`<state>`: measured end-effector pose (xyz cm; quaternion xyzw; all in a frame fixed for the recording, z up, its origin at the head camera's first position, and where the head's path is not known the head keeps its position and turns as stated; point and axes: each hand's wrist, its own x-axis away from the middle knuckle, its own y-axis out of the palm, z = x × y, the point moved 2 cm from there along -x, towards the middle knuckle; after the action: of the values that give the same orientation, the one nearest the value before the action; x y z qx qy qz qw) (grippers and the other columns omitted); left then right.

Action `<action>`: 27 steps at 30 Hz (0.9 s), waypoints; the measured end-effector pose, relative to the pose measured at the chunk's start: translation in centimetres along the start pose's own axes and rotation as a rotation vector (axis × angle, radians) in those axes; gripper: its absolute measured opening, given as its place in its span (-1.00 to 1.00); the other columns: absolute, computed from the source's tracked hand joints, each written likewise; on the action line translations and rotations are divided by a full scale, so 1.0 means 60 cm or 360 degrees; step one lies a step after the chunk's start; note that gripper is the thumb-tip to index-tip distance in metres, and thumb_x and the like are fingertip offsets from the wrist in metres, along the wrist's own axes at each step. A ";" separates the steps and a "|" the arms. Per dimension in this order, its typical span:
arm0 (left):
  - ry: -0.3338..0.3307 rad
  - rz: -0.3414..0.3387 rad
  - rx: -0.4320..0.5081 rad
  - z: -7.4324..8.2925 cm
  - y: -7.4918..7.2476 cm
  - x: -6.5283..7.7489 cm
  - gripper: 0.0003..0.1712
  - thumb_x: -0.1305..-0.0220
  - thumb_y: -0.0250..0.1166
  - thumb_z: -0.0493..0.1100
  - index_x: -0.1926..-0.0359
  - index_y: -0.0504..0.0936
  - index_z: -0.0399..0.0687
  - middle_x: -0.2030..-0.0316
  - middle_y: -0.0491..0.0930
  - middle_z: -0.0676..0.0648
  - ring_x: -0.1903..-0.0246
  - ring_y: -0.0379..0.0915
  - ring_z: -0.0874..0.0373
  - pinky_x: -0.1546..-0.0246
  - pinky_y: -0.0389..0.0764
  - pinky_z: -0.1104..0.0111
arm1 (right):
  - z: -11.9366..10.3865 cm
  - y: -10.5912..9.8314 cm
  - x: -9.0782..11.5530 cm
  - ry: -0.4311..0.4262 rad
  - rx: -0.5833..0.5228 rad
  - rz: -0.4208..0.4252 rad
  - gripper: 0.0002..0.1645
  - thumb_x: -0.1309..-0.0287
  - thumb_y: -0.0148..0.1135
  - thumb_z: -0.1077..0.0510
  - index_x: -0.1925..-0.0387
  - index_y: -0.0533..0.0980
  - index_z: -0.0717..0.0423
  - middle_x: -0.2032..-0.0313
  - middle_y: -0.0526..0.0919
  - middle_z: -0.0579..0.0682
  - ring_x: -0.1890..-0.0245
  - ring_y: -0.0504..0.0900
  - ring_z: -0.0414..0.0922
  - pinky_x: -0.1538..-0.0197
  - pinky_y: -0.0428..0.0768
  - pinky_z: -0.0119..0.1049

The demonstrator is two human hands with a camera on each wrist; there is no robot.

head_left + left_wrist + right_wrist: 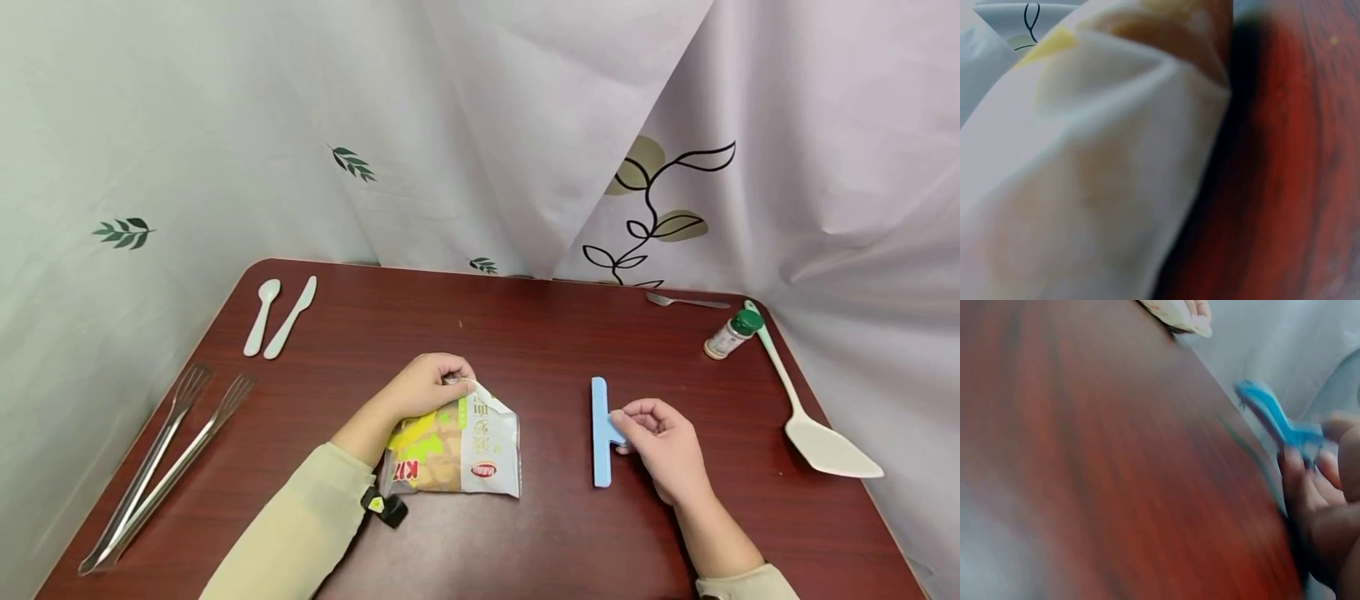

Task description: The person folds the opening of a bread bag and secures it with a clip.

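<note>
In the head view my left hand (pixel 431 385) pinches the top edge of a printed snack bag (pixel 491 442) near the table's middle. The bag has a white panel, a clear part showing tan pieces, and red and green print. It fills much of the left wrist view as a blurred pale sheet of packaging (pixel 1104 156). To its right, my right hand (pixel 663 446) holds a light blue bag clip (pixel 600 433) by its tab between thumb and fingers, the long bar pointing toward the bag side. The right wrist view shows the same blue clip (pixel 1272 412) in the fingertips.
Metal tongs (pixel 161 467) lie at the left, with a white spoon (pixel 261 318) and a white knife (pixel 291 318) behind them. At the right are a green-capped spice jar (pixel 731 335), a fork (pixel 686 301) and a white spatula (pixel 825 446). Curtains (pixel 480 125) hang behind the table.
</note>
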<state>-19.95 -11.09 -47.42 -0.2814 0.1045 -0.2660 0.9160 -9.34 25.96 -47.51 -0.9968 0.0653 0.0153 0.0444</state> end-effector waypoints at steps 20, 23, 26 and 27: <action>-0.0007 0.0014 0.0033 0.003 0.001 -0.003 -0.91 -0.42 0.43 -0.11 0.30 0.76 0.16 0.44 0.64 0.15 0.39 0.52 0.16 0.29 0.51 0.30 | -0.005 -0.010 -0.018 0.0168 -0.0397 -0.0385 -0.78 -0.49 0.21 0.39 0.07 0.75 0.17 0.29 0.82 -0.07 0.40 0.73 -0.27 0.32 0.73 -0.35; -0.0012 0.0022 0.0037 0.003 0.001 -0.002 -0.90 -0.42 0.42 -0.12 0.31 0.76 0.16 0.44 0.63 0.14 0.38 0.52 0.15 0.30 0.51 0.30 | -0.003 -0.004 -0.023 0.0151 -0.0295 -0.0361 -0.83 -0.47 0.25 0.37 0.02 0.70 0.28 0.31 0.81 -0.10 0.44 0.70 -0.29 0.38 0.70 -0.37; -0.0010 0.0034 0.0051 0.003 0.000 -0.001 -0.89 -0.41 0.42 -0.13 0.32 0.76 0.15 0.43 0.63 0.13 0.38 0.52 0.14 0.30 0.51 0.29 | -0.001 0.001 -0.026 0.0120 -0.0177 -0.0405 -0.72 -0.43 0.30 0.37 -0.08 0.57 0.48 0.34 0.79 -0.11 0.48 0.66 -0.30 0.42 0.67 -0.40; -0.0011 0.0038 0.0057 0.003 0.000 -0.001 -0.89 -0.41 0.41 -0.14 0.32 0.76 0.14 0.43 0.63 0.13 0.38 0.52 0.14 0.30 0.51 0.29 | -0.001 0.003 -0.027 0.0104 -0.0147 -0.0426 -0.66 -0.42 0.31 0.37 -0.11 0.53 0.54 0.34 0.79 -0.11 0.48 0.65 -0.30 0.43 0.67 -0.40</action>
<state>-19.91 -10.97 -47.25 -0.2647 0.1000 -0.2561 0.9243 -10.96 25.99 -47.41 -0.9975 -0.0676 -0.0203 -0.0019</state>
